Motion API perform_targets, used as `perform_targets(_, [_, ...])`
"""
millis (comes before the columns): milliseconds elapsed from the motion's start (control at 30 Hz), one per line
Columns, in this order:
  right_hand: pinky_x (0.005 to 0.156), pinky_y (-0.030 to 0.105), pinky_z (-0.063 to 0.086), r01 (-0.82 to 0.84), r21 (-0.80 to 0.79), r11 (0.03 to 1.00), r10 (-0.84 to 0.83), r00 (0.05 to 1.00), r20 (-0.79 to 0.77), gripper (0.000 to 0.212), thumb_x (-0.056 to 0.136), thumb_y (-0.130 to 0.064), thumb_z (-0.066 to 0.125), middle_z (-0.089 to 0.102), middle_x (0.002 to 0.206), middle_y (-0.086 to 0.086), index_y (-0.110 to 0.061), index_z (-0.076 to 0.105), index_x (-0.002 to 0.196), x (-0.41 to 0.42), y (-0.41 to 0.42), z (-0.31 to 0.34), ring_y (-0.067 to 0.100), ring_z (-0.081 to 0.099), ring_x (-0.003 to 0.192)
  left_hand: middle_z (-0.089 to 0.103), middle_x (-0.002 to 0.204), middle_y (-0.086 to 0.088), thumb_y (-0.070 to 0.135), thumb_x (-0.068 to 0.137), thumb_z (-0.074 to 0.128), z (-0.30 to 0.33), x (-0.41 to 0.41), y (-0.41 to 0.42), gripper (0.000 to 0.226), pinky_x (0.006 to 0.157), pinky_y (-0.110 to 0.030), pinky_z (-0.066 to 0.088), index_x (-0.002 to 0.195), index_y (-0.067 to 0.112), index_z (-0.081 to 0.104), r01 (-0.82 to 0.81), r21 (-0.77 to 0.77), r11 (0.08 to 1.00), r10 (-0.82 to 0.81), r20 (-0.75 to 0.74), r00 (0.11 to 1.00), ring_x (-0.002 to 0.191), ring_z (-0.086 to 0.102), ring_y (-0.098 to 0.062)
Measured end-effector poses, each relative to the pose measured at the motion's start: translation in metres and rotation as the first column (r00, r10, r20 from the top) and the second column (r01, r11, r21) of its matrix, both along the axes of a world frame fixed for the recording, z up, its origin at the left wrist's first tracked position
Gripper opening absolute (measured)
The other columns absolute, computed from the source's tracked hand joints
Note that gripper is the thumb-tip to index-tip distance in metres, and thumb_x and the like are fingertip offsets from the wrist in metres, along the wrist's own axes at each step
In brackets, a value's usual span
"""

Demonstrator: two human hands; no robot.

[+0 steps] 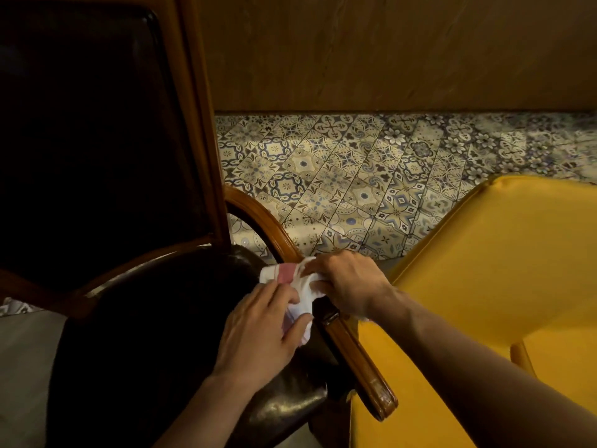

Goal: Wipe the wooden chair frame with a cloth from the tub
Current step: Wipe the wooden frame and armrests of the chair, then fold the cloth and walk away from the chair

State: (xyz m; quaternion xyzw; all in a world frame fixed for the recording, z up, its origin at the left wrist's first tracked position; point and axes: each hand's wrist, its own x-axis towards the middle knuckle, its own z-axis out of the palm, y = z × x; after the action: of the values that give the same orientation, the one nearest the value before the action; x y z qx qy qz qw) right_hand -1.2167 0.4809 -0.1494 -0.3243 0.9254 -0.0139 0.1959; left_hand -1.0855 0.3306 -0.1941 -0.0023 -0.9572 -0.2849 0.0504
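A wooden chair frame (197, 124) with dark leather back and seat fills the left of the head view. Its curved wooden armrest (358, 360) runs from the back post down toward me. A white cloth with a pink stripe (290, 279) is draped over the armrest's middle. My left hand (258, 337) grips the cloth's lower part on the seat side. My right hand (345, 286) presses the cloth's upper part against the armrest from the right. The tub is not in view.
A yellow upholstered chair (484, 286) stands close against the armrest on the right. Patterned floor tiles (355, 176) lie beyond, ending at a brown wood-panelled wall (387, 50). Grey floor (22, 367) shows at the lower left.
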Motion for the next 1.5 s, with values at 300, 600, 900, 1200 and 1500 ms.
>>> perform_targets(300, [0.081,0.041,0.053,0.239,-0.292,0.926,-0.163,0.951,0.264,0.027,0.096,-0.043,0.060,0.073,0.110,-0.005,-0.032,0.064,0.121,0.066,0.051,0.046,0.022,0.066,0.102,0.060,0.128,0.018,0.060,0.085,0.063,0.041,0.001,0.009,0.055,0.093,-0.035,0.051,0.134,0.045,0.043,0.152,0.035,0.988,-0.155,0.251,0.956,0.115,0.060,-0.012])
perform_targets(600, [0.085,0.037,0.052,0.462,-0.473,0.750,-0.321,0.880,0.352,0.057,0.079,-0.034,0.082,0.068,0.119,-0.005,-0.025,0.057,0.129,0.126,0.077,0.115,0.015,0.065,0.106,0.072,0.116,0.012,0.027,0.088,0.068,0.135,-0.009,0.003,0.037,0.085,-0.039,0.054,0.120,0.038,0.052,0.290,-0.010,0.957,-0.280,0.230,0.932,0.106,0.068,-0.019])
perform_targets(900, [0.059,0.035,0.048,0.478,-0.422,0.770,-0.574,0.808,-0.132,0.025,0.083,-0.032,0.067,0.072,0.098,-0.004,-0.030,0.060,0.108,0.116,0.066,0.201,0.026,0.067,0.086,0.070,0.091,0.011,0.022,0.084,0.076,0.247,-0.034,-0.026,0.049,0.060,-0.032,0.047,0.103,0.044,0.037,0.253,-0.135,0.958,-0.234,0.139,0.962,0.074,0.067,-0.015])
perform_targets(1200, [0.055,0.035,0.046,0.324,-0.463,0.825,-0.529,0.730,-0.433,0.014,0.092,-0.033,0.062,0.069,0.100,-0.004,-0.029,0.063,0.106,0.070,0.055,0.354,0.024,0.065,0.083,0.059,0.092,0.021,0.028,0.086,0.076,0.388,-0.076,-0.055,0.025,0.060,-0.029,0.038,0.098,0.042,0.058,0.158,-0.202,0.967,-0.184,-0.116,0.976,0.077,0.053,-0.004])
perform_targets(1500, [0.058,0.038,0.050,0.214,-0.486,0.848,-0.499,0.632,-0.593,0.018,0.086,-0.022,0.061,0.067,0.099,-0.001,-0.028,0.063,0.103,0.044,0.021,0.460,0.030,0.066,0.084,0.063,0.093,0.019,0.024,0.086,0.075,0.487,-0.098,-0.080,0.025,0.066,-0.031,0.035,0.099,0.039,0.061,0.012,-0.235,0.972,-0.097,-0.354,0.930,0.081,0.060,-0.011])
